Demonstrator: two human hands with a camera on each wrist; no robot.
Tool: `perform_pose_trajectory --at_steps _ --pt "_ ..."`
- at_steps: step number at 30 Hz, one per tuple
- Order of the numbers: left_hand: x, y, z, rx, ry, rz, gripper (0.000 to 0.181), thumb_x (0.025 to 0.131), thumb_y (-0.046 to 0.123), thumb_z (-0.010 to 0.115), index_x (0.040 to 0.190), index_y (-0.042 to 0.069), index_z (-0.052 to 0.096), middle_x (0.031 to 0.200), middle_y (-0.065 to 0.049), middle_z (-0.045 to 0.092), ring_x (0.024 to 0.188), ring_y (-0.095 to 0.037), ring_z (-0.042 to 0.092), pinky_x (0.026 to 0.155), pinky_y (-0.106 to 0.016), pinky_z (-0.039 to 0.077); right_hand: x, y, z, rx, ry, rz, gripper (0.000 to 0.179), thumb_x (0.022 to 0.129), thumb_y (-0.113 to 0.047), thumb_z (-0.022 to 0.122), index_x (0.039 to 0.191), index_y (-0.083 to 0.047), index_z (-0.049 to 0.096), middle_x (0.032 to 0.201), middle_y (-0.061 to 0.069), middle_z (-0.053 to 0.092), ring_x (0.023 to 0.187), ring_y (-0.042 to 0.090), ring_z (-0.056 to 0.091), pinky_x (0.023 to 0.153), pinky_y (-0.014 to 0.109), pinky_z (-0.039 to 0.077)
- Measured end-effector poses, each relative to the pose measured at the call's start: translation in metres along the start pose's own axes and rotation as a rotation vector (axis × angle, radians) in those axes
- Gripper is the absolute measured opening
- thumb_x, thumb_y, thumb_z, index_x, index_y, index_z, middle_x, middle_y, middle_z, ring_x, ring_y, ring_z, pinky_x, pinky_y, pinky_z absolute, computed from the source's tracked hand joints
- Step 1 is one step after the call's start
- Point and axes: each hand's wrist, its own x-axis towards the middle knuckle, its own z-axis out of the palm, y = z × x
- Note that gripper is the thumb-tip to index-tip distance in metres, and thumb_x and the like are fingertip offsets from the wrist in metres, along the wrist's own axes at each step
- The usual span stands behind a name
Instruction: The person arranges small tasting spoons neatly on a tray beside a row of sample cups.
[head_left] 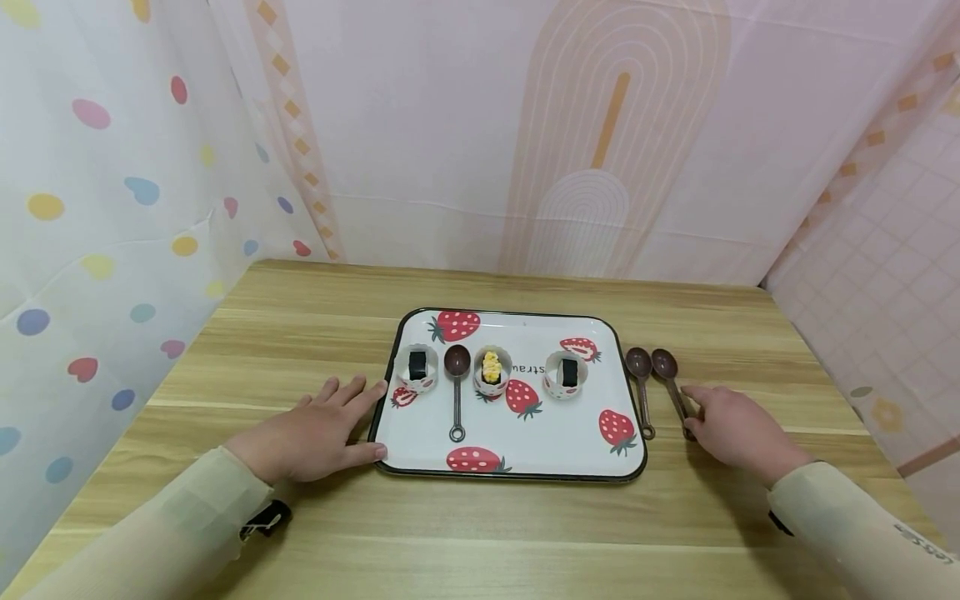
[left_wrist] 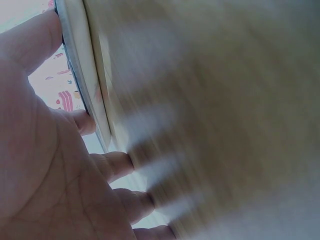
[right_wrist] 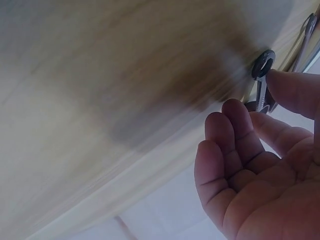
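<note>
My left hand [head_left: 315, 433] lies at the left edge of a white strawberry-print tray [head_left: 555, 442], fingers spread, thumb and index finger at its dark rim. To the right of the tray, my right hand [head_left: 738, 429] pinches the handle of a dark brown spoon [head_left: 665, 364] between thumb and index finger. In the right wrist view, the thumb is against the handle's ring end [right_wrist: 263, 64], and the other fingers are loosely bent. A second brown spoon [head_left: 639, 363] lies between that one and the tray, its handle end close to the tray's rim.
On the tray, a third brown spoon [head_left: 457, 400] lies between a left cup [head_left: 417, 385] with a black-wrapped piece and a middle cup [head_left: 492, 390] with a yellow-topped piece. A right cup [head_left: 566, 392] holds another black-wrapped piece. Patterned curtains [head_left: 435, 150] hang behind the wooden table [head_left: 495, 533].
</note>
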Motion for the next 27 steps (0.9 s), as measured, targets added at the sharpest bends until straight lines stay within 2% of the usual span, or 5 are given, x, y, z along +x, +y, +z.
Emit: perform_pose_trajectory --at_steps 15,27 --pt "-0.0004 -0.0007 0.0006 -0.011 -0.003 0.003 0.098 0.097 0.071 0.057 0.167 0.009 0.028 0.168 -0.033 0.027 0.149 -0.068 0.022 0.112 -0.082 0.028 0.0003 -0.0048 0.0009 0.021 -0.012 0.050 0.047 0.096 -0.009 0.067 0.136 0.014 0.058 0.088 0.012 0.073 0.075 0.023 0.063 0.076 0.050 0.056" --pt "0.0018 -0.0022 0.0020 0.004 0.008 0.011 0.099 0.097 0.072 0.058 0.167 0.009 0.029 0.168 -0.033 0.029 0.148 -0.069 0.024 0.110 -0.083 0.030 0.0012 -0.0058 0.0023 0.028 -0.005 0.050 0.044 0.095 -0.008 0.065 0.134 0.012 0.061 0.093 0.017 0.075 0.080 0.027 0.065 0.081 0.056 0.057"
